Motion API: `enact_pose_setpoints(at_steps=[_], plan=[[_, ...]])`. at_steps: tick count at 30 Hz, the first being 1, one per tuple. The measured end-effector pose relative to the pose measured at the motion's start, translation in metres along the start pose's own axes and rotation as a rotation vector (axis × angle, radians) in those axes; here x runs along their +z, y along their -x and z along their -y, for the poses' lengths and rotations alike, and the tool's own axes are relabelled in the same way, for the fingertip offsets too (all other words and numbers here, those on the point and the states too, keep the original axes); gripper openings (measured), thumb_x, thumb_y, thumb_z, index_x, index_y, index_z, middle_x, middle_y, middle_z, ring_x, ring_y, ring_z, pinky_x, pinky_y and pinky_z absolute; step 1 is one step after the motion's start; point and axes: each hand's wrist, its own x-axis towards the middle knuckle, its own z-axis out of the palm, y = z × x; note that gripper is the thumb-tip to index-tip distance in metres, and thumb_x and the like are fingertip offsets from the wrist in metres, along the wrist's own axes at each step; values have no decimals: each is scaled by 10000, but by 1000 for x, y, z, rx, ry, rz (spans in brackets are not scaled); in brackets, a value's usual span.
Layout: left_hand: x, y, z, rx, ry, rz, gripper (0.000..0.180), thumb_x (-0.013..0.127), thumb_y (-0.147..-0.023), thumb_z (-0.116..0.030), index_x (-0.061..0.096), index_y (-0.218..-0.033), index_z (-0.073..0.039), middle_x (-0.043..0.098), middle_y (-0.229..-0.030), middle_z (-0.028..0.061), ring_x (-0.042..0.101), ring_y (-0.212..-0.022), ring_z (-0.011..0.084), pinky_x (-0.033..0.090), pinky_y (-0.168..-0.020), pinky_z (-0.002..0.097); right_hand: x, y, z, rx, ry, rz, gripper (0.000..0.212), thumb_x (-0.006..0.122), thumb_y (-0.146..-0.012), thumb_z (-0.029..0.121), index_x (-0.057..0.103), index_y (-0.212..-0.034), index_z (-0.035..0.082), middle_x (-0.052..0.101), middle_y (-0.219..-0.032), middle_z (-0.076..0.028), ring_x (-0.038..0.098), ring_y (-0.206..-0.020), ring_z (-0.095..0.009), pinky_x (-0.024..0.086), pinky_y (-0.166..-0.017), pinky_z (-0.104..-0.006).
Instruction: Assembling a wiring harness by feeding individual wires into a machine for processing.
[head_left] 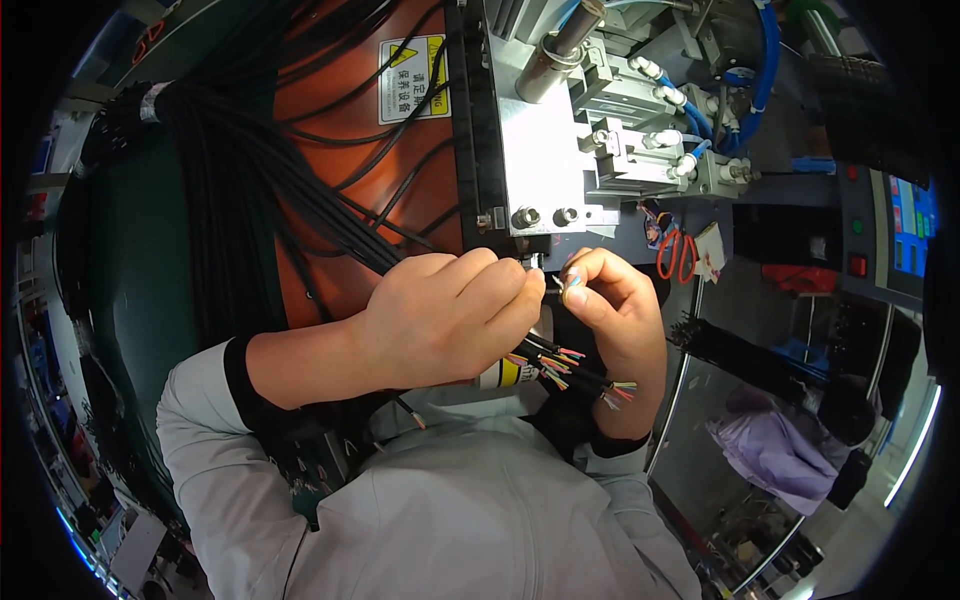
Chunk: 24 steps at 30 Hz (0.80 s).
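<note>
My left hand (450, 315) is closed in a fist, its thumb and fingertips meeting beside the machine's lower edge. What it grips is mostly hidden behind the fingers. Just to its right, my right hand (618, 305) pinches thin wires (571, 283), one bluish, between thumb and forefinger. The two sets of fingertips are close together but apart. Below them, several black cables (590, 380) stick out toward the right, their stripped ends fanning into coloured wires (556, 372). A yellow, black and white label (510, 374) shows partly beneath my left hand.
A machine with a bright metal plate (545, 160), cylinders and blue air tubes (768, 60) stands ahead. Long black cables (235, 160) drape over an orange-brown surface (340, 190) at left. Red-handled scissors (677, 256) and a control panel (895, 240) are on the right.
</note>
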Motion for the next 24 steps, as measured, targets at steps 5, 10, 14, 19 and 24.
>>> enact_pose_setpoints(at_steps=[5, 10, 14, 19, 24], plan=[[3, 6, 2, -9, -62, 38, 331, 609, -667, -111, 641, -987, -32, 563, -795, 11, 497, -565, 104, 344, -456, 217, 7, -2, -13, -158, 132, -121, 69, 644, -778, -25, 576, -782, -17, 570, -833, -44, 502, -713, -91, 406, -645, -234], [8, 10, 4, 39, -87, 68, 297, 605, -671, -127, 628, -955, -45, 512, -769, -6, 491, -590, 95, 344, -454, 216, 11, -7, -21, -446, 607, -246, 65, 634, -757, -53, 574, -742, -32, 585, -778, -76, 529, -678, -141, 421, -622, -264], [11, 11, 6, 31, -129, 119, 182, 590, -664, -156, 598, -823, -69, 428, -714, -21, 452, -593, 83, 327, -438, 207, 21, -20, -28, -588, 839, -336, 71, 633, -735, -56, 571, -708, -34, 588, -724, -97, 549, -680, -174, 425, -622, -271], [8, 9, -2, -90, -191, 234, 91, 583, -644, -150, 554, -713, -99, 421, -713, -18, 438, -581, 85, 330, -436, 206, 20, -25, -34, -601, 942, -282, 68, 632, -714, -54, 572, -712, -22, 584, -715, -102, 545, -670, -184, 422, -619, -276], [5, 5, 0, -86, -188, 296, 325, 576, -705, -152, 639, -1008, -54, 468, -751, -23, 461, -588, 70, 304, -454, 219, 18, -29, -44, -668, 839, -354, 87, 632, -704, -37, 553, -706, -3, 555, -685, -79, 508, -632, -182, 411, -606, -283]])
